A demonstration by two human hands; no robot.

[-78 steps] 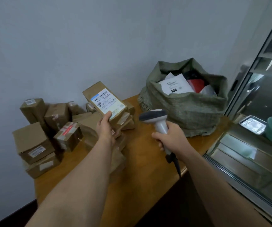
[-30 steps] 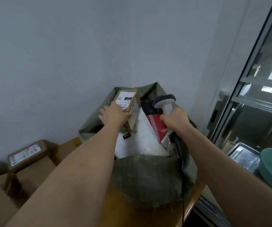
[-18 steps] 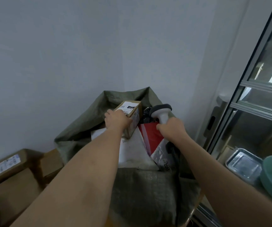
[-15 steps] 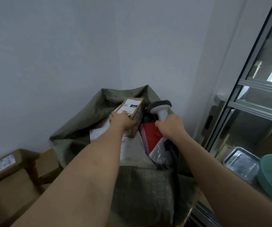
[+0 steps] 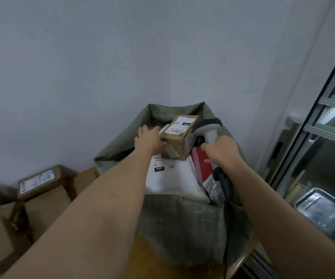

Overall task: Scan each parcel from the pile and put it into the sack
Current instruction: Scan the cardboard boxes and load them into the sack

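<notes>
Left of the green woven sack (image 5: 182,224), against the grey wall (image 5: 82,67): a pile of brown cardboard parcels (image 5: 31,198), the topmost bearing a white shipping label. Reaching over the sack's mouth: the left hand (image 5: 149,140), fingers straight and spread, palm against the left side of a small brown cardboard box with a white barcode label (image 5: 179,136), nothing curled round it. Resting inside the sack, on top of a white plastic mailer bag marked 060 (image 5: 172,178): that box, tilted slightly, label facing up. Just right of the box, inside the sack: a red flat parcel (image 5: 201,166) and a grey plastic bag (image 5: 213,188). Above the sack's right edge: the right hand (image 5: 222,151), fingers wrapped tight round the handle of a grey handheld barcode scanner (image 5: 209,127), scanner head just beside the box's right end, dark cable trailing down the sack's front. Under the sack: a brown wooden table (image 5: 162,266). Right of the sack: a glass door with a metal frame (image 5: 323,121), then a metal tray (image 5: 321,210) low down.
</notes>
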